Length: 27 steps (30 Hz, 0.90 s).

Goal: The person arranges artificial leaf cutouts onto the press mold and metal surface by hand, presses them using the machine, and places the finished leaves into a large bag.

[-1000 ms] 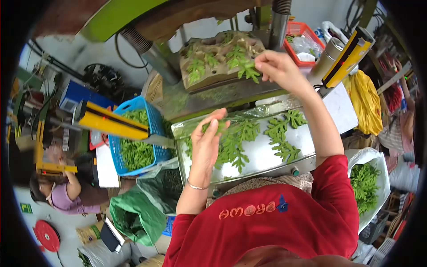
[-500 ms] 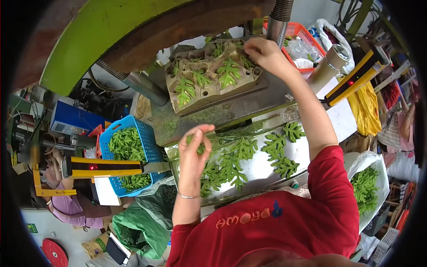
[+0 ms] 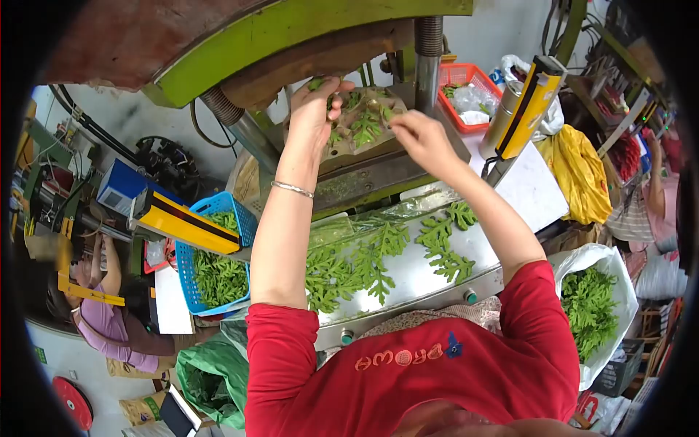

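My left hand (image 3: 317, 109), with a silver bangle on its wrist, is raised over the left part of the brown mould block (image 3: 357, 149). Its fingers are curled around green leaf pieces, partly hidden by the hand. At the block's right side is my right hand (image 3: 419, 138), thumb and fingertips pinched beside a leaf; whether they hold it is too small to tell. A green lobed leaf (image 3: 366, 127) lies on the block between my hands. More leaves (image 3: 378, 255) are spread on the metal tray (image 3: 408, 280) in front of me.
Steel press columns (image 3: 427, 73) flank the block under a green press frame (image 3: 306, 36). Yellow-and-black bars (image 3: 191, 223) stand either side. A blue basket (image 3: 191, 280) and a white bag (image 3: 619, 291) hold leaves. A red basket (image 3: 455, 75) is behind right. Other people are at far left and right.
My left hand has moved up from above the tray to the block. My right hand has lowered slightly at the block's right side. The camera view has shifted.
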### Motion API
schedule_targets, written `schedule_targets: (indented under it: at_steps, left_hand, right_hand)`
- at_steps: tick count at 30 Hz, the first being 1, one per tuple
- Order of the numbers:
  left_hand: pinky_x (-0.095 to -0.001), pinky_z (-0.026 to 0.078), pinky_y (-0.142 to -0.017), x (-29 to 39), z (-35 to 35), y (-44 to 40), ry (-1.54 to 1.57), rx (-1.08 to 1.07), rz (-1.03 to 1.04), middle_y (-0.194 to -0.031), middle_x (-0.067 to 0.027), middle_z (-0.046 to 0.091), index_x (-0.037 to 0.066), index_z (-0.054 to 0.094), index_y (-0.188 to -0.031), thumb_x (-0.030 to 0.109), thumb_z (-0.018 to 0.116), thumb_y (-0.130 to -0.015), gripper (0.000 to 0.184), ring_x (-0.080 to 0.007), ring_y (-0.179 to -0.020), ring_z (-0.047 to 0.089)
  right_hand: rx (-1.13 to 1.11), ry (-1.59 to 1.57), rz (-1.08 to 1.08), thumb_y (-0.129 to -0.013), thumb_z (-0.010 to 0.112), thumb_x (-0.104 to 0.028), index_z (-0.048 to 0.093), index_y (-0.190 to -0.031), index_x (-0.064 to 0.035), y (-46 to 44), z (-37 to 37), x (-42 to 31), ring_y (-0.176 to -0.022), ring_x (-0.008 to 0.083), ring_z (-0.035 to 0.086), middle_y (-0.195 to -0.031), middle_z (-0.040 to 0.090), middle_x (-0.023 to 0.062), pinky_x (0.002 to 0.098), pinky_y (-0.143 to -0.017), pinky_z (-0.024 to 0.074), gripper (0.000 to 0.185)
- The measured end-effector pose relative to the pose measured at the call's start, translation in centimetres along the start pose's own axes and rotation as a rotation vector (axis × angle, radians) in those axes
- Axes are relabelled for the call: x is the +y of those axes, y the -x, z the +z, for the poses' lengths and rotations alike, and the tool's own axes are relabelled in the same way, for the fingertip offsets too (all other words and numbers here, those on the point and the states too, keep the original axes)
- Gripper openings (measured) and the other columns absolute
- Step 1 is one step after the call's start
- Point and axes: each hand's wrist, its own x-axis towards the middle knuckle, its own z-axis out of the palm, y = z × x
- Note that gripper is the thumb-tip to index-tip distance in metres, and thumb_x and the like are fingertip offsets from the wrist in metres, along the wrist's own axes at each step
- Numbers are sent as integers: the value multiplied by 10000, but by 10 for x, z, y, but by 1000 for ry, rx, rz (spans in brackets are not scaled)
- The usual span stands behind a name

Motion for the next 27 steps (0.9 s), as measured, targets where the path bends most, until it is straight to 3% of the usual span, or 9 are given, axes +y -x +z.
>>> schedule_targets:
  at_steps: [6, 12, 16, 19, 21, 23, 27]
  left_hand:
    - [-142, 264, -384, -21, -23, -5, -200, 32, -23, -898, -151, 656, -32, 563, -1005, 88, 574, -883, 172, -53, -512, 447]
    - [-154, 273, -375, -7, -9, 14, -24, -30, -18, -856, -146, 665, -28, 592, -941, 76, 573, -878, 123, -58, -484, 442]
    - [-162, 280, -371, -12, -2, -19, -25, -81, 44, -807, -124, 673, -21, 615, -875, 85, 578, -877, 112, -56, -461, 430]
    - [-165, 279, -371, -19, -18, -38, -87, -9, 29, -790, -99, 677, -8, 629, -857, 80, 584, -865, 100, -53, -451, 427]
    - [-166, 277, -366, -21, -40, -42, -373, 193, 26, -769, -84, 673, 5, 633, -894, 75, 581, -860, 94, -50, -447, 427]
    - [-161, 272, -358, -18, -57, -27, -350, 275, 56, -728, -74, 662, 6, 632, -935, 72, 595, -848, 115, -48, -440, 428]
    - [-145, 257, -352, -18, -81, 24, -485, 237, -25, -684, -63, 642, 15, 630, -947, 70, 599, -844, 121, -42, -440, 435]
  right_hand:
    - [-146, -189, 200, -855, 557, -50, 634, -946, 18, -3, 15, -6, -622, 106, 535, -836, 614, 47, 215, -558, 404, 137]
    - [-106, -337, 194, -873, 544, -49, 639, -929, 19, -16, 42, -10, -637, 98, 555, -838, 614, 35, 196, -562, 405, 129]
    - [-104, -386, 144, -834, 535, -17, 634, -901, 6, -15, 53, -9, -573, 90, 482, -831, 634, 46, 210, -516, 381, 122]
    - [-99, -525, 208, -847, 525, -21, 619, -932, 17, -27, 52, -10, -598, 100, 523, -850, 641, 65, 207, -535, 414, 132]
    - [-95, -672, 269, -861, 515, -26, 604, -962, 28, -39, 52, -14, -624, 110, 563, -869, 648, 85, 204, -553, 447, 145]
    - [60, -816, 294, -880, 508, -39, 566, -1024, 51, -61, 58, -18, -653, 143, 612, -870, 655, 122, 215, -587, 496, 179]
    - [216, -976, 358, -867, 515, -22, 583, -1041, 14, -96, 86, -9, -708, 138, 615, -874, 639, 98, 213, -600, 473, 190]
